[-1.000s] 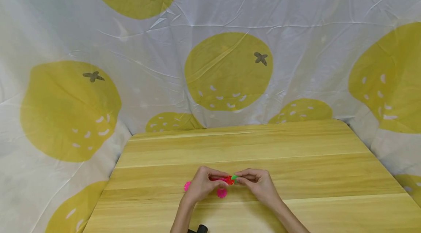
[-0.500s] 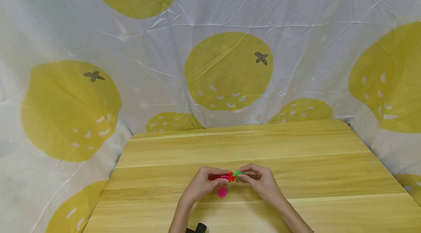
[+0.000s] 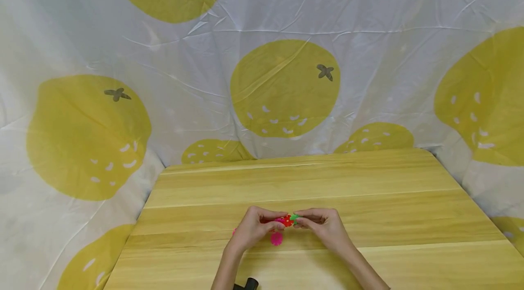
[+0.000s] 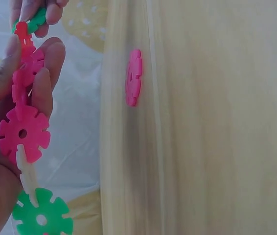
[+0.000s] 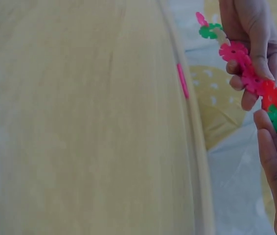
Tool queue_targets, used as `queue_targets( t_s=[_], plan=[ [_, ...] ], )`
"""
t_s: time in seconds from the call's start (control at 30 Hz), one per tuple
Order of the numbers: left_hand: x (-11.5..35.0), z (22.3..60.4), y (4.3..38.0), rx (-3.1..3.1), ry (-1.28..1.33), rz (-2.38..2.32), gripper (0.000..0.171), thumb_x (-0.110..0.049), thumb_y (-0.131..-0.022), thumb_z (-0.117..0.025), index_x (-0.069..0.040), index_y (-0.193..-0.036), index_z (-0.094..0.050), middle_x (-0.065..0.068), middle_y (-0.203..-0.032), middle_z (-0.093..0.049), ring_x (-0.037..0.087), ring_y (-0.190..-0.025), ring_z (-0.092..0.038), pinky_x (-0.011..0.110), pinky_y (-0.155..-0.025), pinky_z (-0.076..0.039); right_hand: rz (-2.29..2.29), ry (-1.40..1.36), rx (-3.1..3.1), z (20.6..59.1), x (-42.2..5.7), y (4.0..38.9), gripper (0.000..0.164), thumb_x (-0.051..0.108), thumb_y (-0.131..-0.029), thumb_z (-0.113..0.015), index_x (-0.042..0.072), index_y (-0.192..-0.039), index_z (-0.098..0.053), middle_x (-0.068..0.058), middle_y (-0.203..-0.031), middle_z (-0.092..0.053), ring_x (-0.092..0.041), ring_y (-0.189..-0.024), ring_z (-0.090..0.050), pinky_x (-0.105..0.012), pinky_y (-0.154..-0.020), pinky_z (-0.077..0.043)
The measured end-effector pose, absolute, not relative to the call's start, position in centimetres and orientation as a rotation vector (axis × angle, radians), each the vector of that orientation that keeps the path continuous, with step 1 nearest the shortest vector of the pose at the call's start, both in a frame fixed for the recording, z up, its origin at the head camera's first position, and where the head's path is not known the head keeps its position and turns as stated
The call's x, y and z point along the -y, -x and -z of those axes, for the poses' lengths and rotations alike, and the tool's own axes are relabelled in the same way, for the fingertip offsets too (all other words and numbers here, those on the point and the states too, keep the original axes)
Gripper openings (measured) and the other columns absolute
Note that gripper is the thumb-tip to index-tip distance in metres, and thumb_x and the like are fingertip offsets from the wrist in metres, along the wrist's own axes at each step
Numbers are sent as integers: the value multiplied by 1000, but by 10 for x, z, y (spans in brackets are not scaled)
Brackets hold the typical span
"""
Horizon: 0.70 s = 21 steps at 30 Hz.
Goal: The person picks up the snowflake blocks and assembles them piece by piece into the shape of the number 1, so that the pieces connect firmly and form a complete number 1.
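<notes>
My left hand (image 3: 249, 231) holds a chain of notched plastic snowflake discs between thumb and fingers. In the left wrist view the chain runs down along the palm: a red disc (image 4: 25, 39), several pink discs (image 4: 34, 126), a white disc (image 4: 27, 174) and a green disc (image 4: 55, 218). A further pink disc (image 5: 201, 18) forms its far end in the right wrist view. My right hand (image 3: 325, 227) pinches another green disc (image 5: 276, 117) right at the red one, their edges overlapping. Fingers partly cover the chain.
A loose pink disc (image 4: 134, 78) lies near the edge of the wooden table (image 3: 368, 190), below the hands. A black object (image 3: 250, 284) shows at the bottom of the head view. Lemon-print cloth (image 3: 368, 53) hangs behind the table.
My right hand shifted slightly up and right with the green disc, then settled back a little. The chain's left end swung behind my left hand and now barely shows. The loose disc stayed put.
</notes>
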<state>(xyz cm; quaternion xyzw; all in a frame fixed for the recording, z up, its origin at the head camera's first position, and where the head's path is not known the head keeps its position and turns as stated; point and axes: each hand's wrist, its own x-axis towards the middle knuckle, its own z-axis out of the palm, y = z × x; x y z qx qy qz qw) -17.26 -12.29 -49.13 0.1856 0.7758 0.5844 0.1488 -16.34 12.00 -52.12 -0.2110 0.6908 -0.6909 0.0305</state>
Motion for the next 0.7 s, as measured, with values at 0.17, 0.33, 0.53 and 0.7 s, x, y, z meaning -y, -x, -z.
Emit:
queue_targets(
  t_s=[0.17, 0.33, 0.53, 0.7],
  plan=[
    [123, 488, 171, -2261, -541, -1653, 24, -4, -93, -73, 0, -116, -77, 20, -105, -78, 38, -86, -76, 13, -58, -48, 2141, 638, -2096, 522, -118, 162, 23, 0, -96, -69, -15, -113, -71, -34, -108, -72, -21, -91, -79, -48, -79, -61],
    [122, 486, 171, -2279, -556, -1639, 23, -5, -92, -75, -2, -115, -78, 20, -106, -78, 38, -85, -76, 13, -56, -46, 2140, 612, -2105, 521, -117, 161, 23, 1, -96, -69, -14, -113, -72, -34, -108, -73, -26, -92, -79, -47, -80, -61],
    [124, 490, 172, -2293, -568, -1626, 25, -9, -92, -75, -2, -116, -78, 20, -110, -78, 25, -90, -78, 32, -72, -64, 2126, 600, -2125, 522, -117, 161, 23, 2, -96, -69, -13, -113, -72, -33, -108, -74, -29, -91, -79, -46, -80, -62],
    [127, 492, 172, -2308, -564, -1589, 26, -13, -93, -76, -5, -117, -78, 17, -114, -78, 10, -89, -76, 34, -77, -64, 2124, 627, -2106, 523, -116, 161, 24, 2, -96, -69, -13, -115, -71, -33, -109, -73, -32, -92, -78, -45, -80, -62]
  ],
)
